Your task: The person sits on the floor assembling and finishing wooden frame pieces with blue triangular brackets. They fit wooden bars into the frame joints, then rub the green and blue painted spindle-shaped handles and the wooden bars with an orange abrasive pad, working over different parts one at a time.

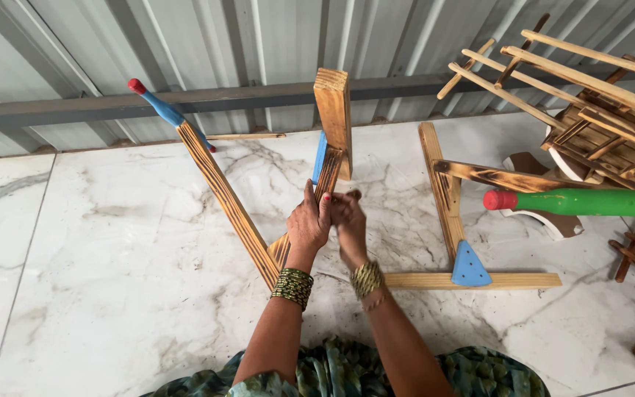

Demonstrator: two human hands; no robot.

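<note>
Both our left hand (309,220) and right hand (348,220) pinch the scorched wooden strut (325,180); loosening could topple the upright block (334,117) above it.

1. The floor (112,242) is glossy white marble with grey veins, smooth and reflective.
2. The wooden frame (229,198) on that floor shows scorched dark grain stripes; its pale upright block (334,110) looks raw and matt.
3. Blue paint covers the frame's handle (164,109), tipped red, and the triangular gusset (470,266).
4. Behind the floor, the wall (273,37) is ribbed grey sheet metal.
5. Right of the frame, a green rod (597,202) looks smooth, like plastic.
6. Both wrists wear shiny metallic bangles (292,285).
</note>
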